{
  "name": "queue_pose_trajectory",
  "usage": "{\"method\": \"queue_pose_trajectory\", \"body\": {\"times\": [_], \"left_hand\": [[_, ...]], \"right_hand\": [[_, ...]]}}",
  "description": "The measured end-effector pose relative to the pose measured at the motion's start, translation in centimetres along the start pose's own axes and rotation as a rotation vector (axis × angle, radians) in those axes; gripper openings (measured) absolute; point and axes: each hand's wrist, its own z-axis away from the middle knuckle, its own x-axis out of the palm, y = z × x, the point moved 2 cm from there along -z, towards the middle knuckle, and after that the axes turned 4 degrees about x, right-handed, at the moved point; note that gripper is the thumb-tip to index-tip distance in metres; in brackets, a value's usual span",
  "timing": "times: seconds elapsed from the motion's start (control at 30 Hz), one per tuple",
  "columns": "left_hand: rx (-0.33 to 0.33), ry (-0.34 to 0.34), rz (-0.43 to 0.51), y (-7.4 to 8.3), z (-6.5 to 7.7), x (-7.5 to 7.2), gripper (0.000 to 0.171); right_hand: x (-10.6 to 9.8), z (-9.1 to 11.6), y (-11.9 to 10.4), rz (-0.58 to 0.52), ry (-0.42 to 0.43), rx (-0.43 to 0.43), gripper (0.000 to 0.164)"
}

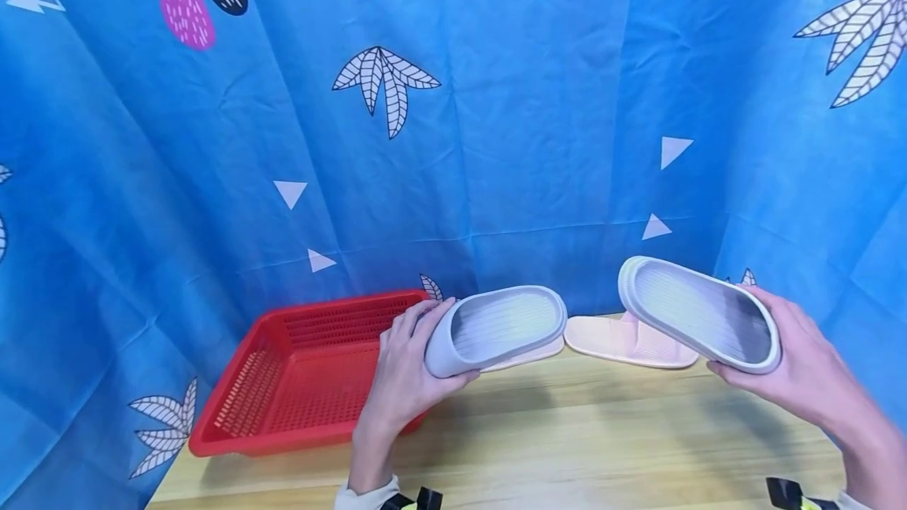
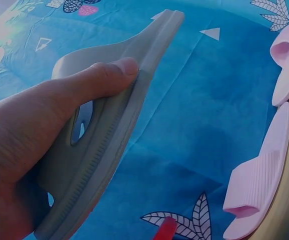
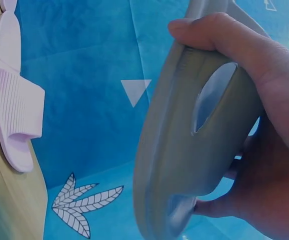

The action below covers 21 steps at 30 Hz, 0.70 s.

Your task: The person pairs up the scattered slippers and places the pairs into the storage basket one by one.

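grey slippers (image 1: 506,325) hang above the desk (image 1: 567,455), one clamped in your left hand (image 1: 409,368), one in your right hand (image 1: 801,368); a slackened grip could drop either, and a leftward swing might strike the red basket (image 1: 283,441).

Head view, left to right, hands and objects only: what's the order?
Red basket → left hand → first gray slipper, held by it → the more rightward pink slipper → second gray slipper → right hand, gripping it.
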Motion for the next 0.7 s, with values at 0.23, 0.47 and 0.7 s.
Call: {"method": "queue_pose_trajectory", "body": {"times": [0.23,0.47,0.7], "left_hand": [[-0.014,0.007,0.011,0.0,0.1,-1.0,0.103],[-0.031,0.037,-0.013,0.0,-0.1,-2.0,0.107],[-0.041,0.047,-0.034,0.1,0.0,-2.1,0.110]], "right_hand": [[-0.1,-0.3,-0.5,0.010,0.071,-0.046,0.126],[-0.6,-0.6,-1.4,0.099,0.081,-0.070,0.124],[-0.8,0.0,-2.0,0.117,0.047,-0.039,0.126]]}}
